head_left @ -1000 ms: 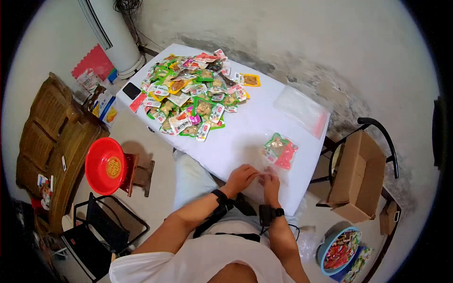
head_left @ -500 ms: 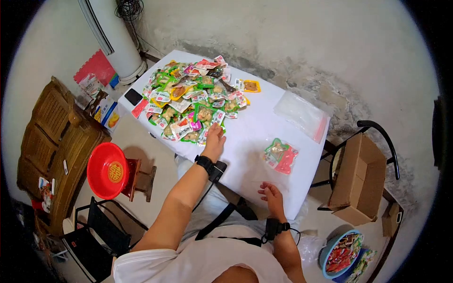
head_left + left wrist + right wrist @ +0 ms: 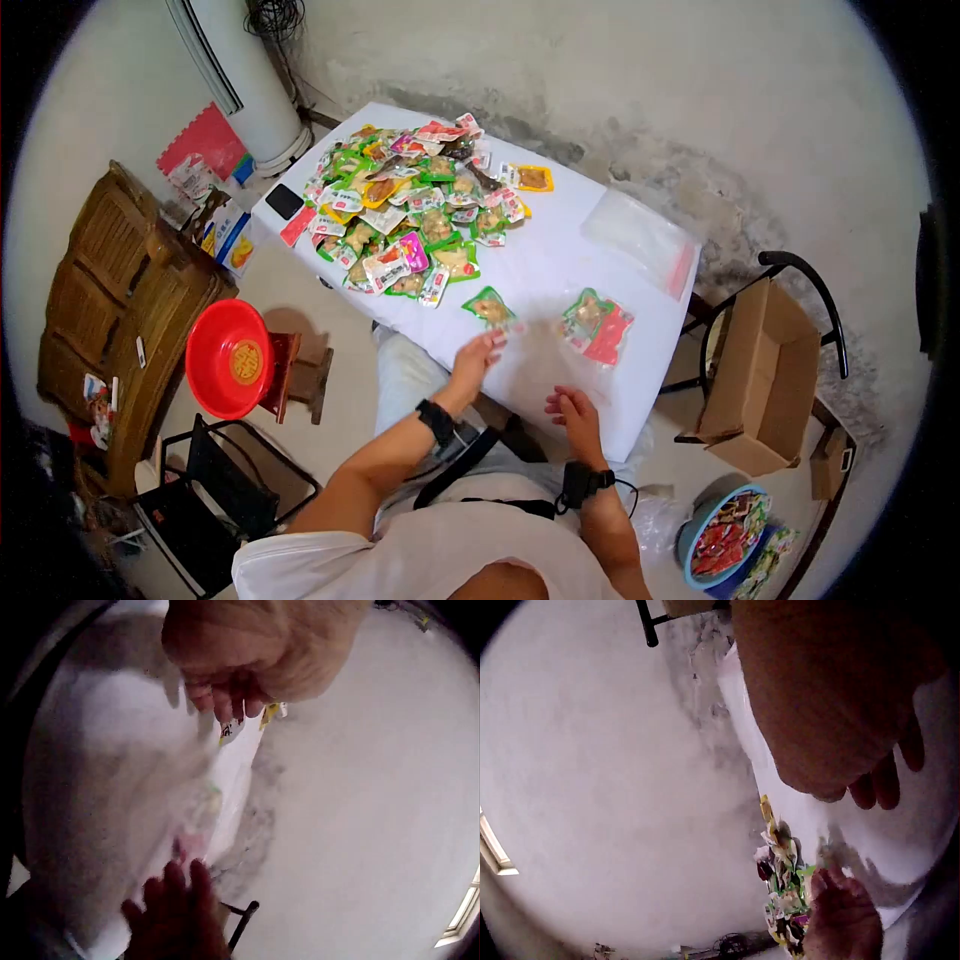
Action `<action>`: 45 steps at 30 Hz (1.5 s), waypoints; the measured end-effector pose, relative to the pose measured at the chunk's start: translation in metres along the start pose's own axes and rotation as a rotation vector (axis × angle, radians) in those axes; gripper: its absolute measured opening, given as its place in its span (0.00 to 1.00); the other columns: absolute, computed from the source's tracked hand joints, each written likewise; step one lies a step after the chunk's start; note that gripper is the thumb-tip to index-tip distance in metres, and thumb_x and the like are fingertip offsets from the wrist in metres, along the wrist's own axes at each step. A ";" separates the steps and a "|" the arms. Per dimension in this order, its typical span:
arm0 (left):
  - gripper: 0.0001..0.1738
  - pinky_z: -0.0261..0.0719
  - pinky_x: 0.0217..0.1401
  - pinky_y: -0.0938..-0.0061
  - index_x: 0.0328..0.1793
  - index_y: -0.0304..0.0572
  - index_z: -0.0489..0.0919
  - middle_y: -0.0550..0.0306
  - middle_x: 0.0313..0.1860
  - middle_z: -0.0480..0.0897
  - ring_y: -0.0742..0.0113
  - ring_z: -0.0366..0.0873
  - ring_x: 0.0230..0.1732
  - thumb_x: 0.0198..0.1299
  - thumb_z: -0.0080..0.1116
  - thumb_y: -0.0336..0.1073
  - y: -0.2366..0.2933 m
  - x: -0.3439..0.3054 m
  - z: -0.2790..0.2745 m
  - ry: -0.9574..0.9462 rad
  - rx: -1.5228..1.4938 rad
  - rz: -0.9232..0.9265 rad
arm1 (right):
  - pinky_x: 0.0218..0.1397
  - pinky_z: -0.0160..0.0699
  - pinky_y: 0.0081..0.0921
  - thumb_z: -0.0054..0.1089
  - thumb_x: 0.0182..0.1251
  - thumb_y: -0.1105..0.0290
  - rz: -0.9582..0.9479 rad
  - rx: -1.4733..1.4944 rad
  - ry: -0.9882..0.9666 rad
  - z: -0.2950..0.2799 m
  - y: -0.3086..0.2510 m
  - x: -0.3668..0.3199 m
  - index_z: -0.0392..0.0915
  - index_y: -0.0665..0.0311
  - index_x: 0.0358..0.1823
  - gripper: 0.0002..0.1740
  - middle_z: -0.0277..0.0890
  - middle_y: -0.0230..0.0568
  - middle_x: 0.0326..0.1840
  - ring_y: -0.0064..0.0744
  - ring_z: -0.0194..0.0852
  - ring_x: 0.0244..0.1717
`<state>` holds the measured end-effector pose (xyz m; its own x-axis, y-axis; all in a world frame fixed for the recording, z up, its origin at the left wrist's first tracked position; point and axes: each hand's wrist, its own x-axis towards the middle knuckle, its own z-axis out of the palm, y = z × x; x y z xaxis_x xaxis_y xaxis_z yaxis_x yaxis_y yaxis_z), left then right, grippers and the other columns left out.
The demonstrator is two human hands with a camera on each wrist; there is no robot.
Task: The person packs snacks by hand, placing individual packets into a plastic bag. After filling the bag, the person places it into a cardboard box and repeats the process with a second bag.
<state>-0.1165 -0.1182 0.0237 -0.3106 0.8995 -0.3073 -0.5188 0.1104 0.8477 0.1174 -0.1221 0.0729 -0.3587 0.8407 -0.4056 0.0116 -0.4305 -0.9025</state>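
Observation:
My left hand (image 3: 476, 362) pinches the corner of a green-edged snack packet (image 3: 488, 306) and carries it over the white table, between the pile and my right hand. The left wrist view shows its curled fingertips at a printed packet corner (image 3: 232, 732). My right hand (image 3: 574, 416) is near the table's front edge, holding a thin clear plastic bag (image 3: 550, 375) whose film is faint. Just beyond lies a filled clear bag with a green-edged packet (image 3: 586, 312) and a red packet (image 3: 607, 340). A heap of snack packets (image 3: 400, 200) covers the table's far left part.
Flat empty plastic bags (image 3: 635, 240) lie at the right table edge, and a phone (image 3: 284, 202) at the left. Right of the table, a cardboard box (image 3: 757, 385) rests on a chair; a blue basin (image 3: 688, 548) of packets stands below. A red basin (image 3: 205, 355) is left.
My left hand left the plastic bag by my right hand, reached the heap, and has come back toward the right with a green-edged packet. The right hand stayed near the front edge.

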 end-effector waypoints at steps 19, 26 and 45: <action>0.15 0.66 0.64 0.67 0.53 0.40 0.78 0.50 0.54 0.77 0.56 0.70 0.59 0.68 0.45 0.37 0.035 -0.061 0.052 -0.298 0.802 0.519 | 0.34 0.75 0.38 0.58 0.55 0.72 -0.795 -1.152 0.212 0.049 -0.037 0.048 0.74 0.58 0.50 0.19 0.75 0.43 0.35 0.43 0.76 0.35; 0.32 0.70 0.58 0.60 0.56 0.37 0.70 0.45 0.53 0.73 0.44 0.69 0.56 0.44 0.70 0.34 0.031 -0.057 0.073 -0.253 1.104 0.819 | 0.29 0.73 0.25 0.54 0.66 0.70 -0.424 -0.188 0.371 -0.005 -0.030 0.005 0.79 0.64 0.39 0.07 0.77 0.35 0.27 0.25 0.74 0.27; 0.05 0.76 0.37 0.66 0.37 0.41 0.79 0.55 0.32 0.77 0.55 0.76 0.37 0.53 0.60 0.30 0.014 -0.020 0.089 -0.236 1.133 0.882 | 0.19 0.63 0.18 0.56 0.64 0.65 0.207 0.277 0.201 -0.026 -0.006 -0.036 0.75 0.58 0.34 0.06 0.71 0.27 0.21 0.18 0.61 0.16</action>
<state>-0.0468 -0.0969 0.0798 0.0038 0.8848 0.4659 0.6969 -0.3365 0.6334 0.1548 -0.1414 0.0890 -0.1852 0.7628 -0.6196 -0.1978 -0.6465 -0.7368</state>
